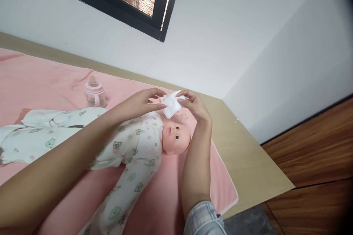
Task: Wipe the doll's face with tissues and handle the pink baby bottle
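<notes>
A crumpled white tissue (172, 105) is held up just beyond the head of a baby doll (176, 137). My right hand (193, 104) pinches the tissue's right side between thumb and fingers. At its left side is my left hand (147, 102), fingers and thumb apart, the thumb tip near the tissue's edge. The doll lies on its back in white patterned clothes (140, 136), its face bare. My left forearm crosses above its body and hides part of it.
A pink-lidded baby bottle (94, 93) stands on the pink blanket (226, 187) at the left. Beneath is a tan board surface (242, 154) meeting a white wall. A dark-framed window (154, 31) is above, wooden panels (317, 143) at the right.
</notes>
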Motion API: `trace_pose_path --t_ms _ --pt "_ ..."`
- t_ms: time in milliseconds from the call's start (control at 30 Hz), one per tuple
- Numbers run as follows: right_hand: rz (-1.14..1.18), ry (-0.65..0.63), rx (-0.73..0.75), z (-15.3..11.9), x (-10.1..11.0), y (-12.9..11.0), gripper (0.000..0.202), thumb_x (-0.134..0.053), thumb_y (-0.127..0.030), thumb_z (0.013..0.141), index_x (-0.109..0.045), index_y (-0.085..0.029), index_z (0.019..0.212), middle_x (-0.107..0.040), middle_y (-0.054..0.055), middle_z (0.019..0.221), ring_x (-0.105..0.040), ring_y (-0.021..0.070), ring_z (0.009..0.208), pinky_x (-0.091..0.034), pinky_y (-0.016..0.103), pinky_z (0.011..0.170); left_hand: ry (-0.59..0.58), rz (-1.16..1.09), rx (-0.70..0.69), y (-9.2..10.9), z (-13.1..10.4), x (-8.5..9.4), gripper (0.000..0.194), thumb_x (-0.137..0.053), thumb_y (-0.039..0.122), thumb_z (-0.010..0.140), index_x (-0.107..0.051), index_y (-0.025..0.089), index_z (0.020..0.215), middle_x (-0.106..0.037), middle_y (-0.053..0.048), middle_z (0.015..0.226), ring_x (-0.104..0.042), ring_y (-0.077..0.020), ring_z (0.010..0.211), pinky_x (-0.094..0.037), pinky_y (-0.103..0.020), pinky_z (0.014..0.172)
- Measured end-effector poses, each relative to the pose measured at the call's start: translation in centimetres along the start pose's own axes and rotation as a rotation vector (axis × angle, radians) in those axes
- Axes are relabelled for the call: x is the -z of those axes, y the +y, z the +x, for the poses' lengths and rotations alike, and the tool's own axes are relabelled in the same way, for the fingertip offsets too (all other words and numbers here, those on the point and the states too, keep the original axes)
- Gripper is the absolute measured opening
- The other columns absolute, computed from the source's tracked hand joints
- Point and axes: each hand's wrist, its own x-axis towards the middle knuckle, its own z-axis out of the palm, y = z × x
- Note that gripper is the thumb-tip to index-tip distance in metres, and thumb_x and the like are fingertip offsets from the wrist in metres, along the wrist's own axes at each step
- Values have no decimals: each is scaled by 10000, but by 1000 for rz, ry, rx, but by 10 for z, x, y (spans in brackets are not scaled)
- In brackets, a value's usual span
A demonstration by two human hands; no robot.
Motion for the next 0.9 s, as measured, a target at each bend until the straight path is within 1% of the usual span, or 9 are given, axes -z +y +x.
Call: trace_pose_path --t_ms 67,100,167,233,333,400,567,767,900 --pt "-67 -80 16 -4 -8 -13 257 -789 -355 762 -696 -201 945 -679 25 1010 -620 112 810 -523 254 759 -19 -45 -12 1 -1 1 559 -670 528 815 -609 214 1272 -597 -82 1368 -561 -284 1241 -460 -389 1043" --pt "-90 -105 27 -5 -11 -19 261 -786 -365 769 -697 -206 955 -679 26 1002 -619 117 820 -521 264 775 -52 -80 -14 1 -1 2 539 -679 511 811 -619 207 1251 -625 -84 1325 -584 -281 1209 -472 -380 1021" --pt "-126 -140 47 -9 -17 -27 267 -776 -383 785 -696 -215 976 -676 26 979 -614 130 850 -515 278 799 -136 -147 -17 0 -1 5 474 -691 481 807 -648 195 1183 -688 -74 1187 -641 -268 1092 -512 -348 913" --pt "-148 -170 65 -12 -21 -33 266 -757 -393 806 -694 -218 997 -672 32 990 -611 142 888 -510 290 817 -196 -173 -13 -2 0 9 406 -702 469 804 -676 188 1096 -716 -51 1016 -669 -242 933 -513 -302 762" --pt "-167 -193 95 -16 -25 -40 266 -734 -398 829 -688 -217 1018 -668 43 1038 -606 150 918 -504 296 823 -206 -137 10 -2 -1 14 330 -729 470 783 -714 172 925 -659 -12 758 -604 -169 685 -416 -242 584" --pt "-187 -179 102 -17 -26 -43 273 -725 -408 836 -685 -216 1026 -668 43 1032 -598 146 899 -499 292 804 -212 -132 30 0 -3 17 321 -737 476 778 -730 166 862 -622 -3 685 -547 -138 608 -361 -228 537" --pt "-263 -106 83 -18 -28 -45 266 -714 -431 839 -682 -206 978 -666 28 932 -572 127 796 -476 279 732 -228 -149 37 8 -7 22 317 -727 470 796 -760 165 877 -665 -22 724 -544 -135 606 -356 -226 532" --pt "-271 -40 91 -18 -30 -46 282 -710 -458 837 -682 -206 961 -676 39 982 -593 141 862 -468 270 724 -208 -180 5 10 -7 18 289 -744 425 794 -762 191 963 -733 -24 877 -626 -176 752 -425 -226 621" --pt "-262 -57 96 -20 -34 -49 274 -696 -457 851 -687 -214 977 -681 39 1013 -601 140 872 -477 278 748 -201 -205 10 10 -9 17 315 -717 464 818 -757 185 957 -726 -28 865 -628 -177 744 -429 -231 619"
